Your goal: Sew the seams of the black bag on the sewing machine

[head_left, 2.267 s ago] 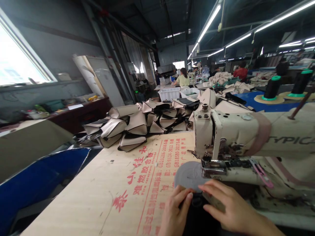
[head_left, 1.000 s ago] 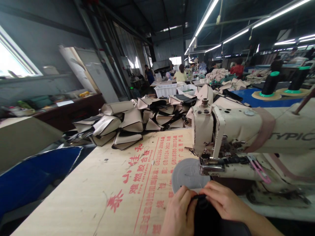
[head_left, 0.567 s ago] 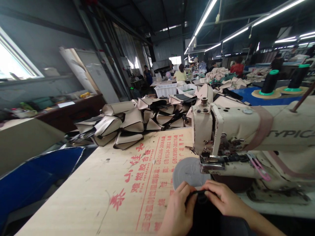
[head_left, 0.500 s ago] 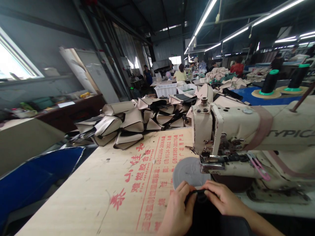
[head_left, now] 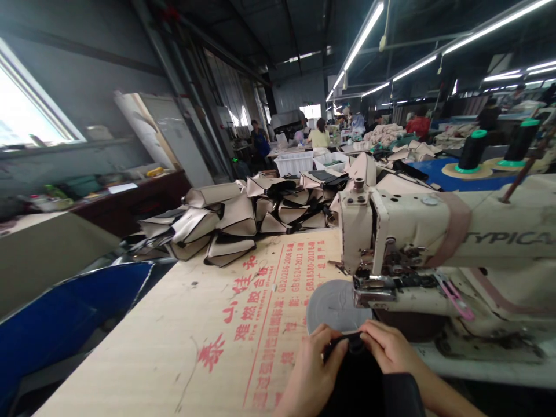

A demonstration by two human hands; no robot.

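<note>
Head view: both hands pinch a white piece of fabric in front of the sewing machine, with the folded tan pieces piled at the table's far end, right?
Not white: the head view shows the fabric is black. Left hand and right hand do pinch it before the sewing machine; tan pieces lie piled at the far end.

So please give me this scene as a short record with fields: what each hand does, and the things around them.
left hand: left hand pinches the near edge of the black piece
right hand: right hand pinches the same edge from the other side
black piece: dark material, lying between both hands
machine: cream sewing machine, behind the hands
disc: grey round disc under the machine head
table: plywood table with red print
far edge: pile of beige folded pieces
</note>
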